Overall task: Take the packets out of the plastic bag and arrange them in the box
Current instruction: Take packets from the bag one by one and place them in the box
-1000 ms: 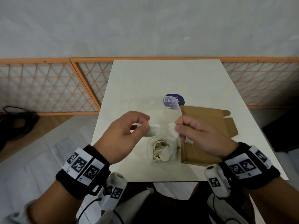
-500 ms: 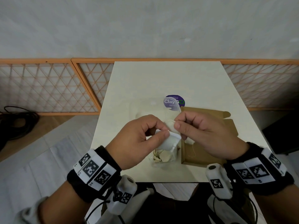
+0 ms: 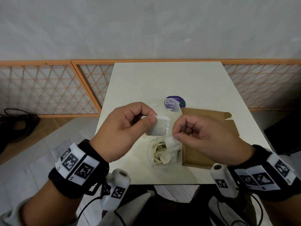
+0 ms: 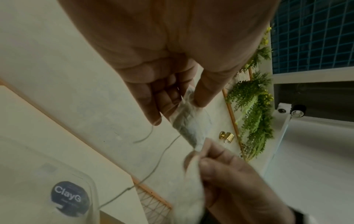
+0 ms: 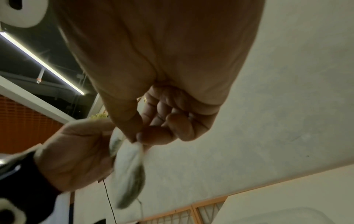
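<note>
Fingers [image 3: 150, 119] of left hand [image 3: 123, 129] pinched a white packet [image 3: 158, 128] by its left edge, thumb on top, rest curled under; packet was held up above the tabletop [image 3: 162, 79], roughly flat. Thin string [image 4: 162, 153] trailed down from it toward the pile. Below and between both hands sat the clear plastic bag [image 3: 162, 152], mouth open, more beige packets [image 3: 160, 150] bunched inside. Right hand [image 3: 208, 137] was curled tight, thumb and forefinger pinching a second packet [image 4: 191, 174], or the bag film at its top; the views did not settle which. It hung just under the first packet's right corner. Cardboard box [image 3: 203, 144] lay open on the tabletop just right of the bag, a stray thread in it, no packets seen inside. Purple round sticker [image 3: 175, 103] sat behind, partly under a clear lid.

Judgement: step was separating one packet from the tangle. To do it well: pull the hands apart slowly, free the string before lifting clear, keep the bag down so it doesn't ride up, then lay the packet flat in a box corner.
</note>
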A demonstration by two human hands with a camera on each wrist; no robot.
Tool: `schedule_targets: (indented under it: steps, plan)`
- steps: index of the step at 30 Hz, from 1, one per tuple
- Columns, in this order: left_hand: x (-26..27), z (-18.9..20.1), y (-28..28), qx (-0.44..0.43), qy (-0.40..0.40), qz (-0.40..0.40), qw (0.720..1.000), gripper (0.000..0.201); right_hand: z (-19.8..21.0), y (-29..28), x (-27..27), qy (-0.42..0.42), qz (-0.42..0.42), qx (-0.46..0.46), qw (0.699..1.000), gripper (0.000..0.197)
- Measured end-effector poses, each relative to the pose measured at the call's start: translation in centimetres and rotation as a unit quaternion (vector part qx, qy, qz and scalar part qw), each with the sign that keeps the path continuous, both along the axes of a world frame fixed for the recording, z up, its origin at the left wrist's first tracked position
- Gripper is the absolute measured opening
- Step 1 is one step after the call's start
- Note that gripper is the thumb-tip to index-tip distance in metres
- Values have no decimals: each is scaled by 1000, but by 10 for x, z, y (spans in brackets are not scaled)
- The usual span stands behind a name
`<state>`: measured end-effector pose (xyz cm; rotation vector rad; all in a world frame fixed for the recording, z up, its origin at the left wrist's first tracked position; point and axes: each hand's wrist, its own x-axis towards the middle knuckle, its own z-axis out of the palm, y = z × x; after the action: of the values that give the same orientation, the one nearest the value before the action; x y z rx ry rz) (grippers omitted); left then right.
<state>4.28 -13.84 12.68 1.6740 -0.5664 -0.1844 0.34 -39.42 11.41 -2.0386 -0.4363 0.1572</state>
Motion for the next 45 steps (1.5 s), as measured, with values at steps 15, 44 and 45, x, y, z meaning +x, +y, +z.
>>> schedule_targets:
  steps: [15, 44, 45]
  plan:
    - [-16, -24, -9, 75, 15, -65, 995, 9, 14, 2, 11, 37, -152, 250, 956, 8]
    - [-4, -25, -32, -20, 45, 73, 996, 30, 10, 21, 1, 32, -91, 120, 988, 3]
    - [-3, -25, -32, -23, 53, 71, 996, 33, 10, 20, 1, 36, -87, 127, 987, 9]
